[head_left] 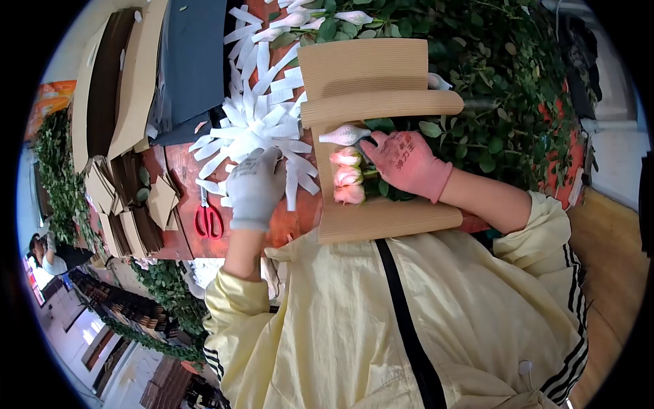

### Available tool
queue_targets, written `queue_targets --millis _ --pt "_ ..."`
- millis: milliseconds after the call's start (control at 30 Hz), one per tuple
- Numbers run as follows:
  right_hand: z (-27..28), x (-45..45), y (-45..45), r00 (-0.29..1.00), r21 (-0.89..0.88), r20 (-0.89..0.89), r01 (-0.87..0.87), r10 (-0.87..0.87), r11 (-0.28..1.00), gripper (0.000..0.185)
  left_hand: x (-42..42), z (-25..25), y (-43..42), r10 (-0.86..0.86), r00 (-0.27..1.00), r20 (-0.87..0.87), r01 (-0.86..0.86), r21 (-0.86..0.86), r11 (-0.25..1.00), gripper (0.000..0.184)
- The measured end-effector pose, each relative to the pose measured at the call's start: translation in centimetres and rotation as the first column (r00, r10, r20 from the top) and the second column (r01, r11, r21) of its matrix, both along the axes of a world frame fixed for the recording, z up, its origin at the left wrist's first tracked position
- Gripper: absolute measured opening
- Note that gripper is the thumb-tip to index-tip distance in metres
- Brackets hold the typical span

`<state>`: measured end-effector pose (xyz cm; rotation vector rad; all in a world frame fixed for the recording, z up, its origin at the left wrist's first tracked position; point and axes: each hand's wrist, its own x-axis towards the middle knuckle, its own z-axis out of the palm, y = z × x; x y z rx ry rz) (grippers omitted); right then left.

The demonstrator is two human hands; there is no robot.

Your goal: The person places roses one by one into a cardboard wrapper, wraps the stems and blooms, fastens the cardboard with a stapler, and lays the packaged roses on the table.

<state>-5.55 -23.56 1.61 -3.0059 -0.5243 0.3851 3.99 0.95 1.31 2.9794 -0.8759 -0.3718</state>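
Corrugated brown cardboard [362,65] lies in front of me with its sides folded or curled. On it rest several pink roses [348,176] in a column, with a rose in a white net sleeve [344,134] just above them. My right hand [407,162], in a pink glove, is closed at the netted rose's stem, its thumb and fingers pressed together beside the bloom. My left hand [256,185], in a white glove, is over the lower edge of a pile of white strips [255,126]; its fingertips are hidden among them.
Red-handled scissors [208,221] lie left of my left hand. Cardboard sheets [139,75] and small brown cards [161,201] stand at the left. Leafy stems [494,88] cover the right side. More netted roses [293,19] lie at the top. Another person [51,255] is far off at left.
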Motion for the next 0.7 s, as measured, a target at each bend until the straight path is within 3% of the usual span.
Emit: queue_targets --millis 67,100,133,200,267,333,367,400,467,500,567,700 --pt "0.2 0.1 0.0 1.0 -0.009 -0.023 -0.004 0.003 1.0 0.022 -0.9 2.1 -1.2 -0.024 1.0 -0.019 0.012 -0.492 0.87 0.017" --pt "0.2 0.2 0.1 0.999 -0.015 -0.036 0.002 -0.003 1.0 0.024 -1.2 2.2 -1.6 -0.181 0.982 0.052 0.179 -0.551 0.815 0.019" --pt "0.3 0.2 0.2 0.999 -0.022 -0.049 0.004 -0.006 1.0 0.025 -1.6 2.2 -2.5 -0.178 0.983 0.054 0.177 -0.552 0.815 0.019" --pt "-0.4 0.0 0.2 0.999 -0.044 -0.04 -0.009 0.007 0.999 0.029 -1.7 2.0 -4.3 -0.452 0.886 0.101 0.419 -0.591 0.689 0.029" --pt "-1.2 -0.6 -0.1 0.999 -0.071 -0.03 -0.018 0.016 0.997 0.033 -1.2 -0.4 -4.2 -0.483 0.875 0.038 0.392 -0.643 0.658 0.03" --pt "-0.6 -1.7 -0.2 0.93 -0.15 0.334 -0.107 0.152 0.983 0.033 -0.4 -0.5 -4.7 -0.515 0.857 -0.023 0.358 -0.692 0.627 0.031" --pt "0.1 -2.4 -0.7 0.823 -0.203 0.523 -0.13 0.22 0.971 0.032 -0.1 -0.5 -4.7 -0.559 0.828 -0.048 0.392 -0.663 0.638 0.031" --pt "1.0 -2.4 -0.6 0.822 -0.203 0.521 -0.142 0.23 0.969 0.032 0.0 -0.3 -4.7 -0.596 0.799 -0.08 0.422 -0.633 0.65 0.031" --pt "1.9 -2.0 0.0 0.988 0.033 0.095 -0.123 0.12 0.992 0.026 0.1 -0.9 -4.6 -0.582 0.808 -0.089 0.391 -0.658 0.643 0.03" --pt "1.6 -1.7 0.5 0.987 0.035 0.097 -0.129 0.125 0.991 0.026 0.3 -1.0 -4.7 -0.583 0.806 -0.105 0.402 -0.626 0.668 0.03" --pt "1.1 -0.7 1.0 0.982 -0.064 -0.154 -0.121 0.11 0.991 0.019 0.4 -1.2 -4.8 -0.575 0.813 -0.093 0.42 -0.59 0.689 0.03" --pt "1.0 -0.3 0.9 0.983 0.041 -0.043 -0.178 0.18 0.983 0.013 0.5 -1.3 -4.7 -0.577 0.804 -0.142 0.399 -0.592 0.701 0.028"
